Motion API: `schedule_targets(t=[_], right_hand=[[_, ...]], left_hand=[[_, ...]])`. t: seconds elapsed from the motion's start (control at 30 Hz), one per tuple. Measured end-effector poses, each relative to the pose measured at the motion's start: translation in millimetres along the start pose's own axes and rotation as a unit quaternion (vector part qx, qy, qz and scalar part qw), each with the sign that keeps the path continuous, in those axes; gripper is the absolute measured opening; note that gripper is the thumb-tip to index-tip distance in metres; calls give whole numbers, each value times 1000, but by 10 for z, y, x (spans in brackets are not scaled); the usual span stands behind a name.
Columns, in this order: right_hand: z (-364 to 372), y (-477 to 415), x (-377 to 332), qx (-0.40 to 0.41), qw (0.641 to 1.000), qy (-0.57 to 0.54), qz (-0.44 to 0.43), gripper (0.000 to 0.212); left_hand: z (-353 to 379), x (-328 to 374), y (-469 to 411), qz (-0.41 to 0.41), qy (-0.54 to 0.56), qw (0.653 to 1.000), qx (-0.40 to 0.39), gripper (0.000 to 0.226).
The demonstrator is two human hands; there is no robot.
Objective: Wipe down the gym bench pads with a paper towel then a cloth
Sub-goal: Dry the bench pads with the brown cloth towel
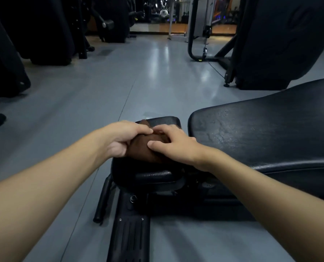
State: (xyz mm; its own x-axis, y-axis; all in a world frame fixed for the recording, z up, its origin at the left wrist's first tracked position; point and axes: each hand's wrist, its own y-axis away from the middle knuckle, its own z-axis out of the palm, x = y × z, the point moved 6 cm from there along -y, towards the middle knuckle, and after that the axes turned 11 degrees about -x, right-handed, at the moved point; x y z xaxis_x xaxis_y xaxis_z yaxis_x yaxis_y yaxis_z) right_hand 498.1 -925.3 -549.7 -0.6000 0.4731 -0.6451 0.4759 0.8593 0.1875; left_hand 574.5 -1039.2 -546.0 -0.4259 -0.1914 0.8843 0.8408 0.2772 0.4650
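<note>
From the head camera, a brown cloth (142, 148), folded into a thick bundle, lies on the small black seat pad (157, 121) of the gym bench, just beside the long, cracked back pad (261, 133) to its right. The left hand (123, 138) curls closed over the cloth's left side, while the right hand (172, 144) presses on its right side, fingers bent and thumb on top, both forearms bare and reaching forward over the grey floor (81, 91).
</note>
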Motion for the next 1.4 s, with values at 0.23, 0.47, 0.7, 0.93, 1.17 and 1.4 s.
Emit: schedule_targets(t=[0.23, 0.47, 0.7, 0.93, 1.17, 1.4], right_hand=[[-498, 369, 72, -32, 850, -526, 15, 99], [-1912, 1194, -332, -7, 649, -753, 110, 107], [-4255, 2845, -831, 71, 559, -821, 91, 62], [-6205, 4246, -847, 186, 654, -732, 48, 43], [-7118, 5121, -485, 322, 666, -668, 80, 39], [-7757, 5346, 126, 373, 645, -659, 104, 33]], left_hand=[[464, 1031, 300, 34, 67, 991, -111, 28], [1504, 2733, 875, -3, 92, 979, -182, 45], [3073, 4811, 1598, -74, 63, 962, -254, 34], [4802, 5762, 2200, -135, -5, 911, -390, 34], [5894, 6335, 2107, -35, -33, 941, -335, 22], [6727, 6736, 1663, 41, -145, 913, -379, 20]])
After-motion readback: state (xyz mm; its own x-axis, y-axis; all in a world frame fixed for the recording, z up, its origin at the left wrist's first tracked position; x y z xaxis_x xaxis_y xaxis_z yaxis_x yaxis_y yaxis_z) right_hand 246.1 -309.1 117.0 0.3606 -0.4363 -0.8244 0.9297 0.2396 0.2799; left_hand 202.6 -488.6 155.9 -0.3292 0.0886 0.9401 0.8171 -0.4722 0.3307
